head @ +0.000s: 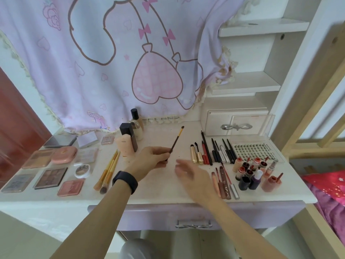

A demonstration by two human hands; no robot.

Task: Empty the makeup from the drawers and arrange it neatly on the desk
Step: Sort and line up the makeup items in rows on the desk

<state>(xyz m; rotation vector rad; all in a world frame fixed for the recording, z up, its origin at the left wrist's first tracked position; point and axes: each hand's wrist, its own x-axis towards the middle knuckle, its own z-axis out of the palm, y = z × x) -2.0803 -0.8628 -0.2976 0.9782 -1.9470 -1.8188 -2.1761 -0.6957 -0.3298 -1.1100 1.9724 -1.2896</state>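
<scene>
L hand (149,159) pinches a thin brush (175,141) by the very end of its handle. The bristles point up and away from me, in the air just right of the brush pile (109,169) on the table (158,195). R hand (188,174) is blurred, further right of the pile, fingers loose & spread, holding nothing as far as I can tell.

I reckon the brush belongs w/ the pile. What could go wrong:

- Grip is only at the handle tip, so most of the brush hangs free. A quick swing left and it could pivot or slip out, prob. landing crooked across the pile.
- The pink bottle (126,146) stands upright just right of the pile's far end, w/ the dark bottle (128,135) touching behind it. My L wrist has to pass close by, and a knock could tip one into the other.
- Handles in the pile are round & lie loose. Dropping the brush instead of laying it down could roll them apart.
- R hand is near the lip tubes (224,182), well right of the pile, close to the table's front edge. A careless sweep could send one off.
</scene>
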